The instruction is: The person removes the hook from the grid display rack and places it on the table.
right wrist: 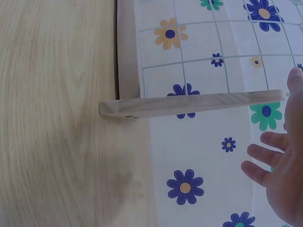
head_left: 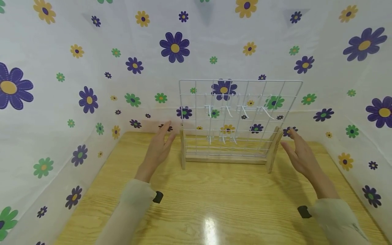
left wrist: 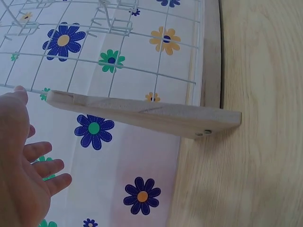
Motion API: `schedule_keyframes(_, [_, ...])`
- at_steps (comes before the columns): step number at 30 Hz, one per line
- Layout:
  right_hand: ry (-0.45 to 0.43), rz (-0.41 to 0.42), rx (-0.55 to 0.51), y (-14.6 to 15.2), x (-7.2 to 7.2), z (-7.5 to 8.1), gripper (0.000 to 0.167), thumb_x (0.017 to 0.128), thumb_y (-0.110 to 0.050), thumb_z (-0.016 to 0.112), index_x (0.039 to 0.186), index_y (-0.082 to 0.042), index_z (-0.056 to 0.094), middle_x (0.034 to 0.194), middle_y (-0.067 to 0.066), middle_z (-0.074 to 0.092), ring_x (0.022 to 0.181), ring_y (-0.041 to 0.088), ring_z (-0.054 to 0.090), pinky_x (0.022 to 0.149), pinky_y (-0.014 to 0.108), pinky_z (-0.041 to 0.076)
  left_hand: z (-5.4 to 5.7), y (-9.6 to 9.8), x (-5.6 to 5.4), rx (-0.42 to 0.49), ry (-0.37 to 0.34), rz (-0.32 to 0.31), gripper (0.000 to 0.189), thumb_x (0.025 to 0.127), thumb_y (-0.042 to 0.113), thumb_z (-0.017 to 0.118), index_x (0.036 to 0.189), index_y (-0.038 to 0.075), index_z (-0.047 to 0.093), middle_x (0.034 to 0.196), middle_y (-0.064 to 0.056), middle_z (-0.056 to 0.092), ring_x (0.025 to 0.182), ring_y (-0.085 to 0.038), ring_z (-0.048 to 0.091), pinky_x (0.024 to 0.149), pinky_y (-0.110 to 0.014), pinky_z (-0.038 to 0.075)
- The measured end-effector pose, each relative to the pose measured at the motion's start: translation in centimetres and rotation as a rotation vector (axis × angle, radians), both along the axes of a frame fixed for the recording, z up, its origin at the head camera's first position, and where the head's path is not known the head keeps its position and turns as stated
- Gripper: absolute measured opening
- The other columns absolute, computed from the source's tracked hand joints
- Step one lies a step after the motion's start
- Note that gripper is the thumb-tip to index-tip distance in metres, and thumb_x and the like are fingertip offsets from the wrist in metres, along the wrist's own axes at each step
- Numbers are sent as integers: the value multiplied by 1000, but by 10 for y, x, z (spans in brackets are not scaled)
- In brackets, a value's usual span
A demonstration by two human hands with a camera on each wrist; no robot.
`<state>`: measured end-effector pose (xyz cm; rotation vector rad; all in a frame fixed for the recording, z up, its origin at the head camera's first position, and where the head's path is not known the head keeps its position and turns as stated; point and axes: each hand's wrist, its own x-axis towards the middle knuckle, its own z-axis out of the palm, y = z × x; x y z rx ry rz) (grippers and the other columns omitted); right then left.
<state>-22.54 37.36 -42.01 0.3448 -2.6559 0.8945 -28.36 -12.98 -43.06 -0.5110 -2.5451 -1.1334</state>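
A white wire grid rack (head_left: 202,147) stands on the wooden table, held in a light wooden stand (head_left: 226,159) with two side supports. Several white hooks (head_left: 244,111) hang on the grid in two rows, with nothing on them. My left hand (head_left: 157,149), fingers extended, is just left of the left wooden support (left wrist: 142,111). On the other side, my right hand (head_left: 301,154) is held beside the right wooden support (right wrist: 189,102), its fingers loosely spread. Neither hand holds anything.
The wooden table (head_left: 183,200) stretches out in front of the rack. A white cloth (head_left: 190,30) printed with purple, yellow and green flowers rises behind it and along both sides. Dark straps (head_left: 304,211) show near both sleeve cuffs.
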Motion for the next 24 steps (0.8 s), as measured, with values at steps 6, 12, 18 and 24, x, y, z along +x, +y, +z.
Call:
schedule_keyframes(6, [-31,-16,-24,-5,-5,4,68,113,-32,43,164,1,11,157,37,31,138,59,34,103,79,36,1,9,-6,56,5,0,68,111,50,40,161,4,34,164,-16,35,151,-36,32,126,-52,26])
schedule_keyframes(12, [20,-36,-46,-8,-9,6,66,113,-30,44,162,4,16,152,38,37,132,59,40,102,77,38,1,20,-13,150,-10,-16,55,112,30,48,158,1,38,160,-19,41,143,-41,44,120,-55,38])
schedule_keyframes(18, [152,-33,-77,-17,-10,12,61,111,-24,49,159,7,26,146,36,44,126,55,47,98,74,43,-2,29,-20,248,-43,-41,53,112,27,48,157,1,40,160,-16,42,140,-40,48,114,-51,46])
schedule_keyframes(24, [329,-53,-91,-26,-12,21,53,108,-15,57,152,8,39,134,35,55,107,49,59,83,39,50,-5,34,-24,301,-65,-32,50,113,26,47,157,4,42,158,-14,46,139,-35,51,113,-45,48])
